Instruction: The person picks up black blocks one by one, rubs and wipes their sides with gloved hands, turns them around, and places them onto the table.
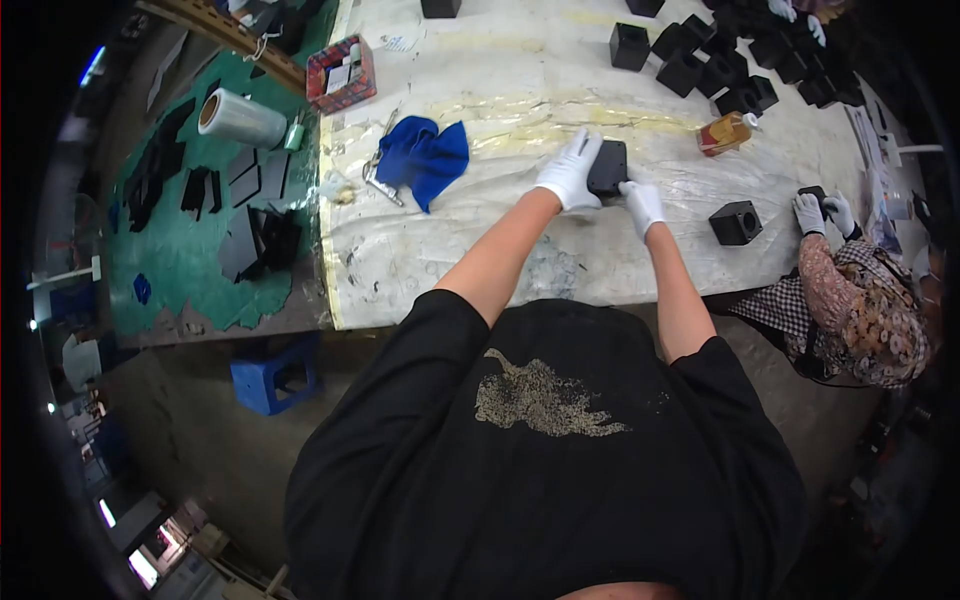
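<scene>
A black box (pixel 608 168), perhaps a speaker cabinet, is on the white-covered table between my gloved hands. My left hand (pixel 573 177) grips it from the left, fingers stretched along its side and top. At its lower right corner, the curled fingers of my right hand (pixel 643 205) hold the edge; the fingertips are partly hidden. To the left lies a crumpled blue cloth (pixel 425 157) over a metal tool (pixel 380 187). Another black box with a round hole (pixel 737 224) stands to the right of my right hand.
A bottle of amber liquid (pixel 726 134) stands right of centre. Several black boxes (pixel 682 72) cluster at the back right. A co-worker's gloved hands (pixel 822 213) hold a dark piece at the right. A basket (pixel 341 74), plastic film roll (pixel 243 119) and blue stool (pixel 274 377) are left.
</scene>
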`<state>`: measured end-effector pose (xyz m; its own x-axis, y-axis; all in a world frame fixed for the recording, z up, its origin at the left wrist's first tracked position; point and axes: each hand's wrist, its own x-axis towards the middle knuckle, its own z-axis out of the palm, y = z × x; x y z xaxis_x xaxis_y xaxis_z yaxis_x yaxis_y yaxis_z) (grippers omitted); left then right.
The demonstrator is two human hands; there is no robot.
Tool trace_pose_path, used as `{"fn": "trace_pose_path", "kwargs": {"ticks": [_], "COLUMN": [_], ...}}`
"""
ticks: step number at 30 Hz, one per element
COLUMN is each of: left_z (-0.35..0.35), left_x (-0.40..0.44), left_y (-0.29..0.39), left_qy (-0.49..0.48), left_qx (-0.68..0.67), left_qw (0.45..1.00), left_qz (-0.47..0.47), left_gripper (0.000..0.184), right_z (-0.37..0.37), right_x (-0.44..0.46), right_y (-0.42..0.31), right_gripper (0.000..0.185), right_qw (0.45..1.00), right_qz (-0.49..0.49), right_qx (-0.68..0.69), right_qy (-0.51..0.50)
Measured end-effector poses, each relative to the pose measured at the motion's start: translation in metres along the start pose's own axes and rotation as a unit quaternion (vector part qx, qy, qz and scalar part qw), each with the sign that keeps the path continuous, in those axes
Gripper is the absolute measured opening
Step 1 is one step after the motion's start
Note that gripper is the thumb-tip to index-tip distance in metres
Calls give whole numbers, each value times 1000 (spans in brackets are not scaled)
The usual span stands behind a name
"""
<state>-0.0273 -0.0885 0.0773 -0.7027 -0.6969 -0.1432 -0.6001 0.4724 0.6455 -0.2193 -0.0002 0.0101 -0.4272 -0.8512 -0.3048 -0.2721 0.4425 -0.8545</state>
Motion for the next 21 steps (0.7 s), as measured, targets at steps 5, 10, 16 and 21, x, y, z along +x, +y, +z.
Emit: {"fn": "trace_pose_path", "kwargs": {"ticks": [5, 10, 16, 21], "left_z": [24, 17, 37, 74], "left_x": [37, 28, -53, -67], "left_y": [-17, -25, -69, -73], "left_qy": [16, 3, 39, 130], "left_qx": [0, -22, -112, -179], "left_qw": [998, 993, 982, 972], "left_qz": [62, 115, 148, 85], "left_gripper": [117, 97, 112, 110], "right_z": [16, 1, 5, 34], "right_x": [-16, -52, -113, -116], "right_y": [-13, -28, -34, -65], "right_gripper": [42, 54, 58, 69], "right_qw": [980, 983, 991, 917], "right_qz": [110, 96, 82, -203], "right_qx": [158, 141, 106, -343], "right_qy": [49, -64, -5, 11]}}
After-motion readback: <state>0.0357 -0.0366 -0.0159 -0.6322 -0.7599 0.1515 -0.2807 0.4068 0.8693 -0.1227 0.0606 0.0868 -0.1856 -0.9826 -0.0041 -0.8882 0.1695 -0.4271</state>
